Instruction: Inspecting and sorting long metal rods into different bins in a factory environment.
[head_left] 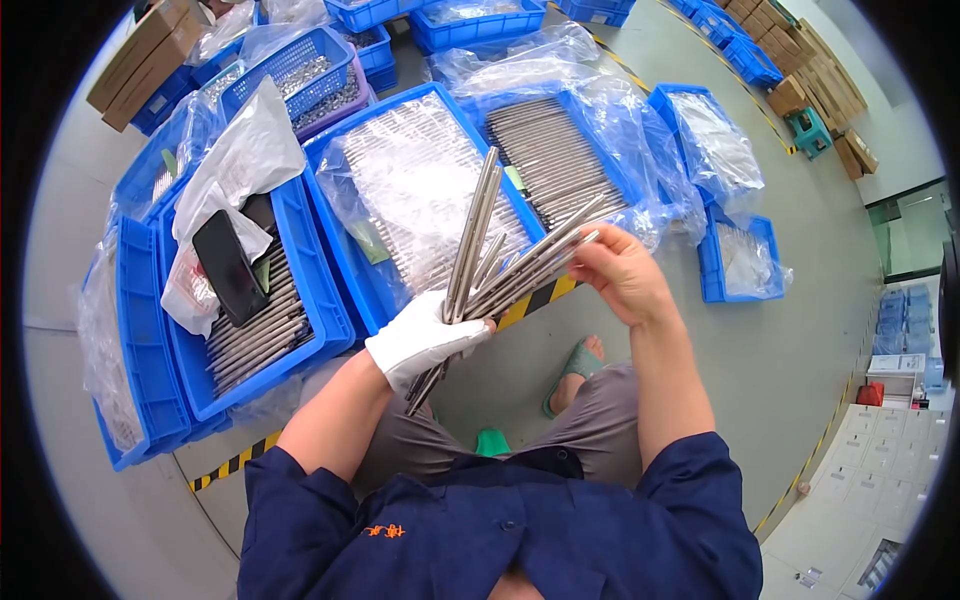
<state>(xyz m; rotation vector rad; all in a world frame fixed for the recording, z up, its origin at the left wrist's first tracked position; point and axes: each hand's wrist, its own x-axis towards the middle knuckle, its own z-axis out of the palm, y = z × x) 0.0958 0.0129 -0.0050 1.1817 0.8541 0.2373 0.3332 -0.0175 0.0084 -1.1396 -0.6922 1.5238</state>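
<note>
Left hand [420, 340]: grips a fanned bundle of rods [500, 265] above the lap. Right hand [625, 272]: on the fan's right edge. Crates [330, 290] of rods: on the floor [800, 330] ahead. Phone [228, 266]: in left crate.

Place: factory floor.
Evidence: blue plastic crates [325, 300] of bagged metal rods [555, 160], stacked cartons [150, 55], hazard-striped floor tape [230, 465].

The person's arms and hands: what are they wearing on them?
The left hand wears a white fabric glove that ends at the wrist. The right hand is bare, with no glove. Both arms come out of a dark blue work jacket with its sleeves pushed up to about the elbows, leaving the forearms uncovered. A small orange embroidered mark sits on the jacket's left chest.
</note>
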